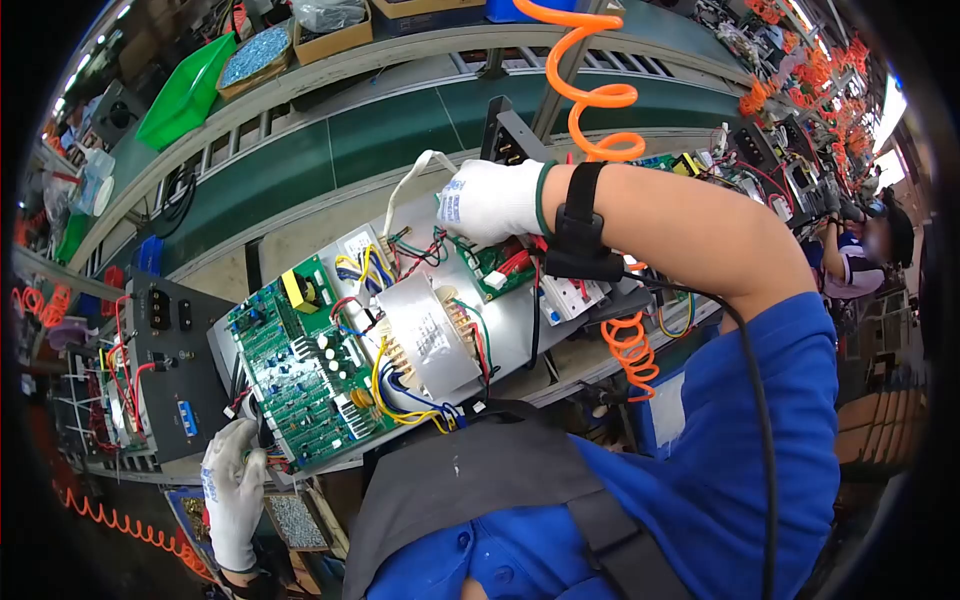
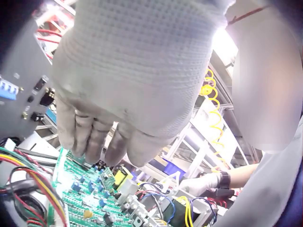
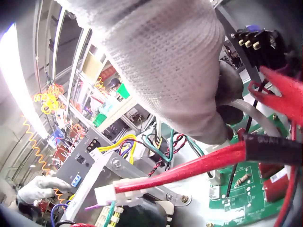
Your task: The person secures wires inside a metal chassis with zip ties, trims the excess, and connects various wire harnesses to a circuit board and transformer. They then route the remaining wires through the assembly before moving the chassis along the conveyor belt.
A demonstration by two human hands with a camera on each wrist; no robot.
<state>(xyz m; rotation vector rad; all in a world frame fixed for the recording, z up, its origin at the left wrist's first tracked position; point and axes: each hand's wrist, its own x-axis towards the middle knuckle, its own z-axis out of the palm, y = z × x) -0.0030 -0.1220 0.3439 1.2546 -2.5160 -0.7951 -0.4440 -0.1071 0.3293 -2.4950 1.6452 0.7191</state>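
My gloved right hand (image 1: 495, 203) is over the right part of a metal chassis plate. In the right wrist view its curled fingers pinch a white sleeved cable (image 3: 258, 115) above a small green circuit board (image 3: 246, 189). A red wire pair with a white connector (image 3: 108, 194) crosses below that hand. My gloved left hand (image 1: 233, 485) is beside the lower left corner of a large green circuit board (image 1: 310, 380), near a few wires. Its fingers (image 2: 97, 142) extend loosely toward the board's edge in the left wrist view. A transformer (image 1: 430, 335) sits mid-plate with yellow and blue wires.
A dark panel with sockets and a blue switch (image 1: 188, 418) stands left of the chassis. Behind runs a green conveyor belt (image 1: 380, 135). An orange coiled hose (image 1: 590, 95) hangs near my right hand. A green bin (image 1: 188, 92) stands at the back left; a person (image 1: 850, 250) is far right.
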